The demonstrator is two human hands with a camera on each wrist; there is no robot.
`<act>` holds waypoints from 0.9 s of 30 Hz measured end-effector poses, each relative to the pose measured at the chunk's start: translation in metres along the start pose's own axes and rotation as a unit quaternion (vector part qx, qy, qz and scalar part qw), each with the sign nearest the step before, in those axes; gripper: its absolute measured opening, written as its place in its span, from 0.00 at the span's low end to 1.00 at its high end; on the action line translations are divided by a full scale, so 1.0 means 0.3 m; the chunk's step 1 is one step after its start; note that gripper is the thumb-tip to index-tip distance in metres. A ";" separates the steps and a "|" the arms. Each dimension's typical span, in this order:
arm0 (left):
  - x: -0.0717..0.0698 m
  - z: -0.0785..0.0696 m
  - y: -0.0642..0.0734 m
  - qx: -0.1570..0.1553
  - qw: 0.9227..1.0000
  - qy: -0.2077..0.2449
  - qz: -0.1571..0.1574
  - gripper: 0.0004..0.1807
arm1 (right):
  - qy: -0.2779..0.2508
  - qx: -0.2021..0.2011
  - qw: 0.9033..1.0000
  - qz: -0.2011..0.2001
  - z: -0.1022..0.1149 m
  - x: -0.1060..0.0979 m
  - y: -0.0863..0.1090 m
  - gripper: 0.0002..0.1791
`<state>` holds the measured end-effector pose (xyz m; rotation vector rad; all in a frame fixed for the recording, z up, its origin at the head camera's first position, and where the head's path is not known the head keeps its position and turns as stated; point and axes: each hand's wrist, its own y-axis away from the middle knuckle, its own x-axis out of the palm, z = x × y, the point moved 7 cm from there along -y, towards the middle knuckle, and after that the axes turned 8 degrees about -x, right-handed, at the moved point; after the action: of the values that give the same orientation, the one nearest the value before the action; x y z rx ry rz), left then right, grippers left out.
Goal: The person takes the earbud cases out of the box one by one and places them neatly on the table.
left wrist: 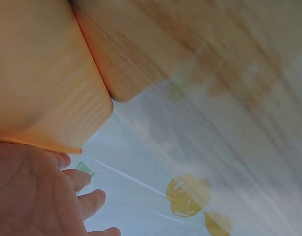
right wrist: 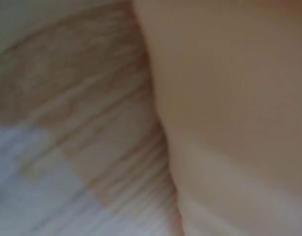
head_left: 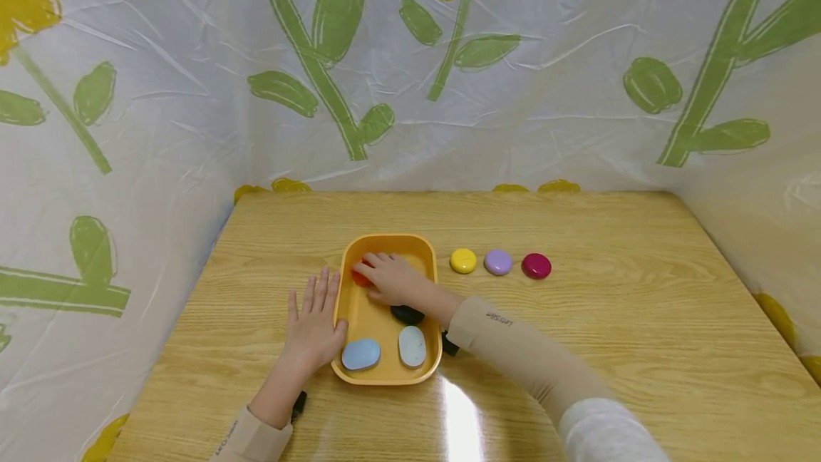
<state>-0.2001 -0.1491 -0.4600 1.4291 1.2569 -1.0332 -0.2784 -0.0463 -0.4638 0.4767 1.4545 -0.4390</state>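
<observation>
- Crinkly white sheeting printed with green leaves and yellow flowers hung around three sides, kinda like a homemade booth.
- Below it sat a wood-grain table, with a bright patch of glare on the near part of it.
- On the table, left of centre in the head view, was an orange-yellow tray with rounded corners.
- Left hand: fingers straight and a bit spread, lying alongside the tray's left wall, with the thumb up at the rim.
- Right hand: reached in over the tray's right rim, fingers bent over a red piece. Couldn't tell if it was really pinched or just touched, since the hand covered most of it and the right wrist view was a blur.
- That red piece was inside the tray, up near the far left corner.
- Also in the tray: a black piece partly hidden below the right wrist, a blue oval in the near left corner, and a paler speckled oval near the right wall.
- Outside, just right of the tray, three shiny round ones sat in a row with small gaps: yellow disc, lilac disc, dark pink disc.
- Both forearms wore beige sleeves with small dark lettering.
</observation>
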 end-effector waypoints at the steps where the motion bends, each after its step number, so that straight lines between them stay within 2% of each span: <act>1: 0.000 0.000 0.001 -0.001 1.000 0.000 0.001 0.39 | -0.002 0.000 1.000 -0.003 0.001 0.003 -0.001 0.30; 7: -0.001 0.002 0.001 -0.002 1.000 0.001 0.002 0.39 | -0.018 -0.007 0.999 -0.030 0.010 0.005 -0.002 0.26; 12: 0.003 0.004 0.000 -0.003 1.000 0.002 0.004 0.39 | -0.026 -0.010 0.999 -0.036 0.015 0.002 -0.003 0.23; 20: 0.004 0.005 0.000 -0.003 1.000 0.007 0.005 0.39 | -0.037 -0.025 0.997 -0.064 0.007 -0.007 -0.001 0.22; 23: 0.005 0.005 0.000 -0.003 1.000 0.008 0.004 0.39 | -0.048 -0.022 0.995 -0.086 -0.008 -0.030 0.007 0.23; 27: 0.006 0.006 -0.001 -0.001 1.000 0.005 0.002 0.39 | -0.074 -0.002 0.991 -0.111 -0.041 -0.099 0.044 0.24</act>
<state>-0.2003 -0.1506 -0.4621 1.4353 1.2608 -1.0225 -0.2833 -0.0286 -0.4343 0.2726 1.3695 -0.6356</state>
